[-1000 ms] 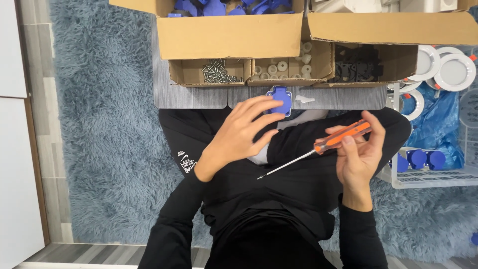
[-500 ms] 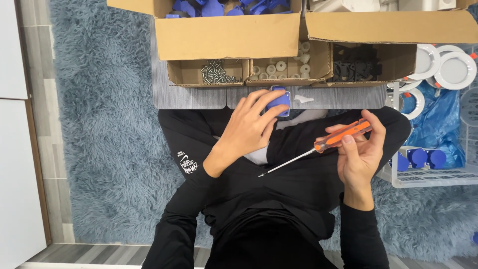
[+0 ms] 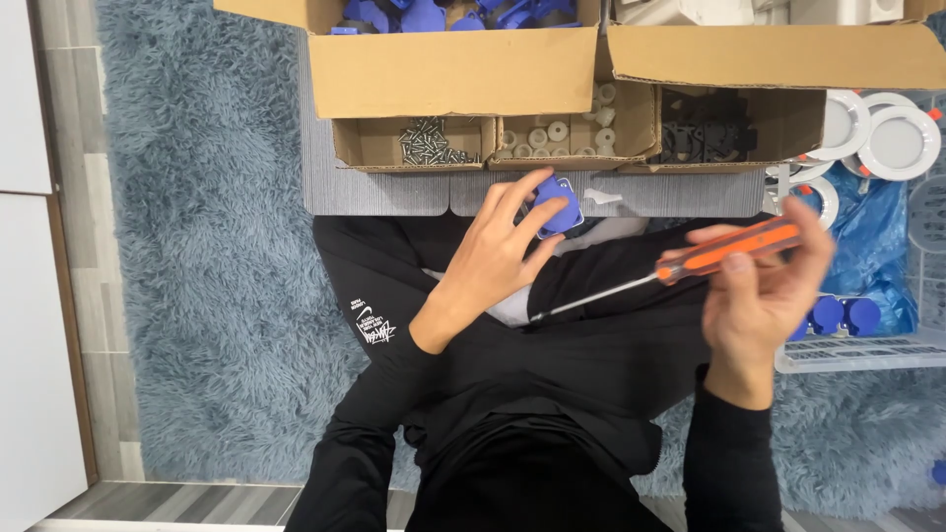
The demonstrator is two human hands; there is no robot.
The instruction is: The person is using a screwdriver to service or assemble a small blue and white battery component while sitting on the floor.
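Shaggy blue rug (image 3: 207,296) (grey floorboards (image 3: 79,197) alongside)

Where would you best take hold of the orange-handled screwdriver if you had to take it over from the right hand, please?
Probably by the bare metal shaft, coming from the lower left near the tip. The right hand wraps the orange handle, so only the shaft is free. It slants down-left over the lap, clear of the left hand, which holds a blue plastic part.

Boxes (image 3: 493,138) behind mat (image 3: 374,192)
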